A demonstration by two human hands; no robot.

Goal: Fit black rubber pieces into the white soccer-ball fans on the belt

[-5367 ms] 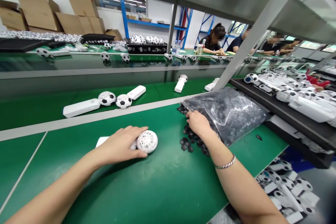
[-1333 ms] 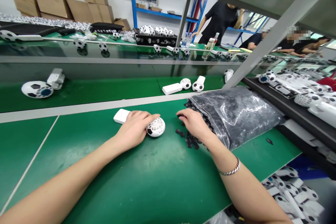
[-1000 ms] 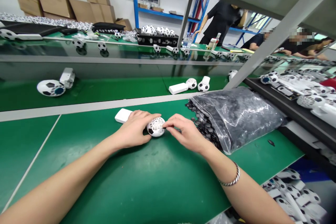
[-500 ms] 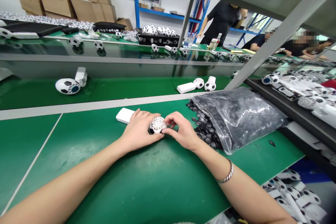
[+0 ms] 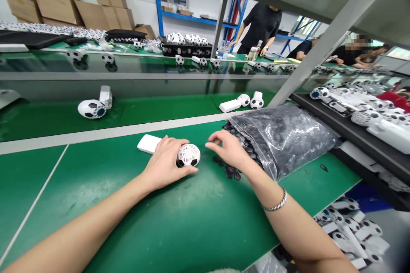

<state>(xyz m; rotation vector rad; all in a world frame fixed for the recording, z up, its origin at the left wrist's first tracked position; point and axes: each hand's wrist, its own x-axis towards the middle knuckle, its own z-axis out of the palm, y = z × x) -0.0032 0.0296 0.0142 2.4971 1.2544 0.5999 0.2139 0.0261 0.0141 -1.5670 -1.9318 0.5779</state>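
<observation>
My left hand (image 5: 169, 160) is wrapped round a white soccer-ball-shaped housing (image 5: 188, 155) with a lattice face and black patches. From under that hand sticks out a white flat handle (image 5: 149, 143), apparently part of the same piece. To the right, my right hand (image 5: 226, 148) hovers apart from the ball, thumb and forefinger separated, with nothing visible between them. Close beside it lie loose black patches (image 5: 231, 172) on the green table (image 5: 179, 222), some partly hidden by the hand. They spill from a clear plastic bag (image 5: 288, 136) full of such patches.
Behind the pale ledge, a ball-headed white unit (image 5: 92, 108) and other white pieces (image 5: 229, 105) lie on a green belt. A black tray (image 5: 339, 121) of white units stands at right, a slanted metal post (image 5: 320, 51) beside it. Co-workers (image 5: 261, 27) are across the line.
My right hand has left the ball and moved right, towards the bag. More black patches now lie in front of the bag. My left hand keeps its hold on the ball, whose lattice shows more fully.
</observation>
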